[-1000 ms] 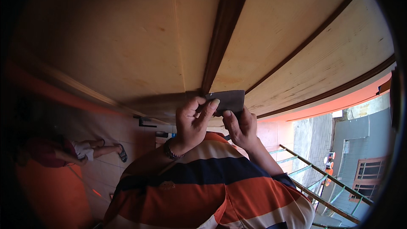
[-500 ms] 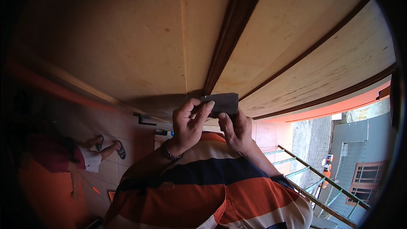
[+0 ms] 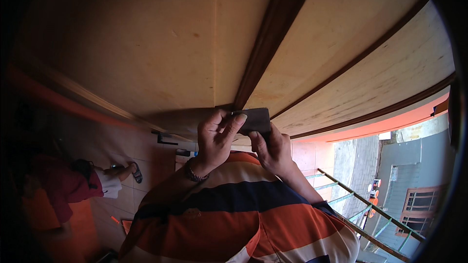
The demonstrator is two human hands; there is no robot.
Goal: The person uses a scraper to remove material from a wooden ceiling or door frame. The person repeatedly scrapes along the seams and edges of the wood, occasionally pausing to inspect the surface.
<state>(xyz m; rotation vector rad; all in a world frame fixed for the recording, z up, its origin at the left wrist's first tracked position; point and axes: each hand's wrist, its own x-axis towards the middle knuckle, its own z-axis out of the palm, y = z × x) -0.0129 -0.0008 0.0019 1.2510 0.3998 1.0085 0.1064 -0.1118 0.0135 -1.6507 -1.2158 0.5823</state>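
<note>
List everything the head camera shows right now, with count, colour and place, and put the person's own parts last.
dark flat block: one, dark grey, centre, held up close to the ceiling in both hands
ceiling panels: several, pale wood, filling the upper picture
ceiling battens: at least three, dark brown, running between the panels
railing: one, pale green, lower right
seated person: one, red top and white shorts, on the tiled floor at lower left
striped shirt: one, orange, navy and white, bottom centre
bracelet: one, dark, on the left wrist
left hand: one, grip on the block's left end
right hand: one, grip under the block's right side
</note>
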